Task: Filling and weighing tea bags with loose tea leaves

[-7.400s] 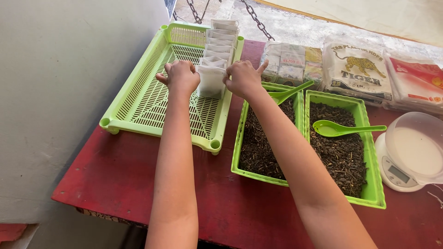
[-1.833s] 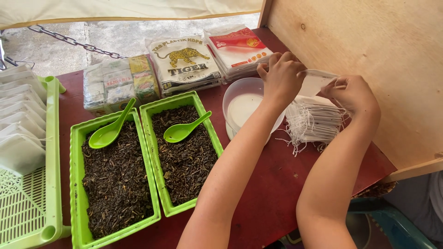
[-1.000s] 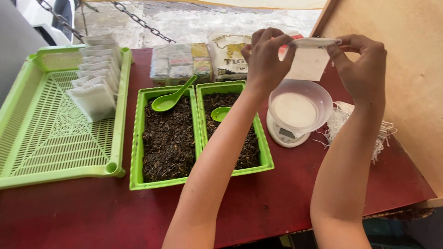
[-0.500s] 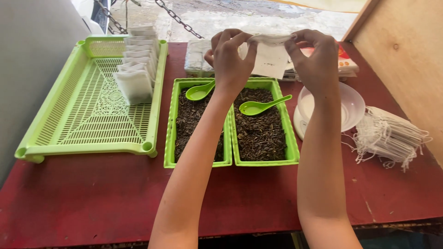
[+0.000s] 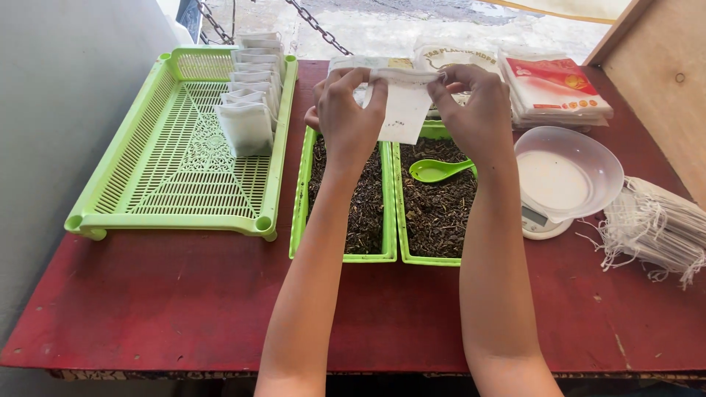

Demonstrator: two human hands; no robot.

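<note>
My left hand (image 5: 344, 117) and my right hand (image 5: 474, 110) both pinch the top edge of a small white paper filter bag (image 5: 403, 109), held up over two narrow green trays of dark loose tea. The left tea tray (image 5: 301, 198) lies partly under my left forearm. The right tea tray (image 5: 403, 213) has a green plastic spoon (image 5: 435, 170) lying on the tea. The bag hangs flat between my fingers.
A large green slotted tray (image 5: 176, 173) at the left holds a row of filled white bags (image 5: 248, 117). At the right stand a white scale with a clear bowl (image 5: 566, 173) and a pile of empty stringed bags (image 5: 654, 231). Plastic packets (image 5: 555, 84) lie at the back. Wooden panel at far right.
Both hands have carried the bag from the stack at the right over to above the tea trays and lowered it slightly. The view has shifted left.
</note>
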